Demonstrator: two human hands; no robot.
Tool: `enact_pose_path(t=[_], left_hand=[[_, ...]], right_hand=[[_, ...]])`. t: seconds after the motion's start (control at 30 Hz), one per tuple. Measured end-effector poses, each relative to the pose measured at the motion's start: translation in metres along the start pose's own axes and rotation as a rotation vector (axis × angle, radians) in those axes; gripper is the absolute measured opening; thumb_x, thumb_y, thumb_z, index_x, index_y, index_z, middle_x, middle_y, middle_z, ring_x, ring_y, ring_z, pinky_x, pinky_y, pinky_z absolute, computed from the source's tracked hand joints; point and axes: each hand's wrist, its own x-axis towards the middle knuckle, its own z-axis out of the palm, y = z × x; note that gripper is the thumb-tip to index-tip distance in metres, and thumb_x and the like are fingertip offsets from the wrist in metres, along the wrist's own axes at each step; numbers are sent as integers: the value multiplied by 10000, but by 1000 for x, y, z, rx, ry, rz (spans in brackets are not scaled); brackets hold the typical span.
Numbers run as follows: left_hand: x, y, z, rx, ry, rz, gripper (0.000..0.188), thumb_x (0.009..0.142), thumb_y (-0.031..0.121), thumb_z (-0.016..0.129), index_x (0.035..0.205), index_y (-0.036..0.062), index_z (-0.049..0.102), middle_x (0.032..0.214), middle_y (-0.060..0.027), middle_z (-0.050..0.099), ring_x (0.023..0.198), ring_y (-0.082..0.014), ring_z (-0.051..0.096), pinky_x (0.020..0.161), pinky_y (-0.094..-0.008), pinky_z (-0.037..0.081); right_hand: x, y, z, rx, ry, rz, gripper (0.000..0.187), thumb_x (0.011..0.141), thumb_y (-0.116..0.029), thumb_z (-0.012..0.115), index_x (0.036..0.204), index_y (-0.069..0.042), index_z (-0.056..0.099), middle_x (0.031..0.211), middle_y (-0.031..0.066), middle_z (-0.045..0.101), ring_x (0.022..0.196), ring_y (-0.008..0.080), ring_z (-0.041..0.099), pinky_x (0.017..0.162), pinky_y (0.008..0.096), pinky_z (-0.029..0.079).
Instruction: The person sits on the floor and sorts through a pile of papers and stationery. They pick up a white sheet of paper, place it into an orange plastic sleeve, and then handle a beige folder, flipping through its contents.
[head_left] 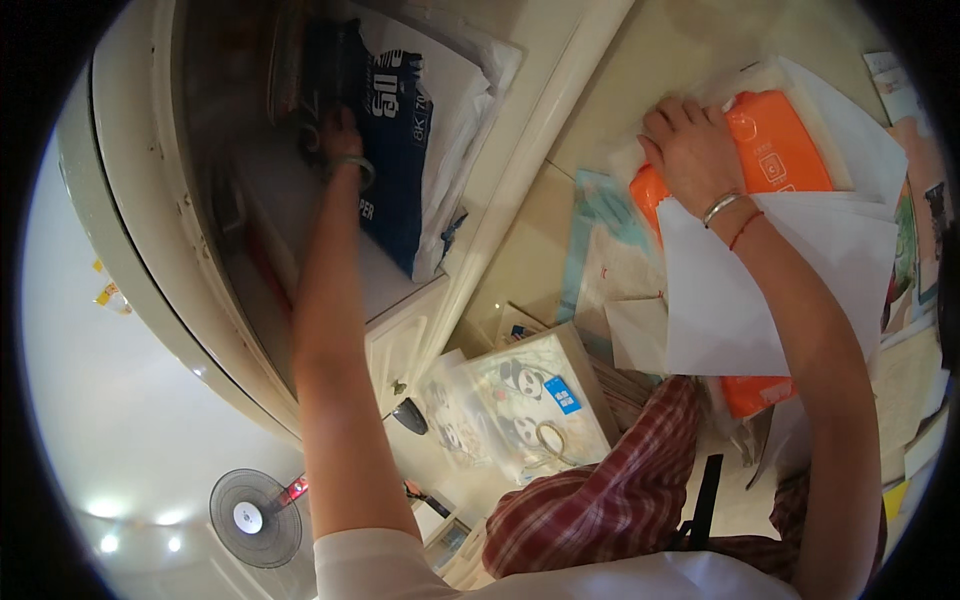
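1. Orange wrapping looks smooth, so the orange pack [780,125], lying outside the cabinet [590,50], could slip if pushed: the right hand [695,150] rests on it palm down, fingers a little apart and loosely bent, clasping nothing that shows.
2. White sheets [770,270] lie loose over part of that pack, under the right forearm [800,310]; a sideways sweep of the arm could scatter or crease them.
3. Inside the cabinet, the left hand [343,130] is beside the blue pack [400,190]. Shade hides its fingers, so I cannot tell how far they are spread or whether they have hold of anything; a tug on a poor grip could tear the wrapper.
4. White paper shows along the blue pack's side; tilting it might spill sheets.
5. The left wrist's bangle [367,172] could snag on the wrapper.
6. Shifting the plaid trouser leg [600,490] might knock the panda box [515,405] close by.
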Motion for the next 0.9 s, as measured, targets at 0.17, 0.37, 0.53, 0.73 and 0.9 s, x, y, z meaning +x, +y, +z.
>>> enact_pose_path(t=[0.17,0.37,0.53,0.73,0.9], left_hand=[[-23,55,26,-140,53,-71,542,986,392,313,1367,19,410,1375,-236,409,1251,-395,405,1043,-442,336],[-25,46,15,-71,76,-8,568,982,424,321,1371,17,404,1388,-216,406,1261,-381,405,1048,-441,333],[-33,61,-1,-183,-38,-130,543,956,435,419,1362,76,447,1393,-178,430,1256,-346,434,1049,-424,342],[-16,31,3,-97,2,-114,531,925,449,484,1346,126,483,1359,-163,477,1236,-341,459,1028,-404,368],[10,1,16,-46,-32,13,496,932,409,487,1335,121,496,1342,-156,494,1217,-324,478,1013,-391,380]], right_hand=[[-3,10,1,22,-34,54,217,899,-298,523,934,-102,610,991,40,560,934,204,528,820,353,361],[-1,7,1,56,-28,40,203,894,-285,526,931,-101,603,990,34,554,942,194,519,818,345,356],[-3,10,-1,72,-34,67,192,888,-273,534,934,-100,602,992,36,553,950,188,519,822,344,355],[-2,7,-1,77,-8,53,181,879,-263,549,923,-96,603,982,35,555,974,184,523,838,336,356],[-4,10,0,70,18,64,182,882,-263,545,924,-96,605,991,35,559,967,189,528,845,337,357]])
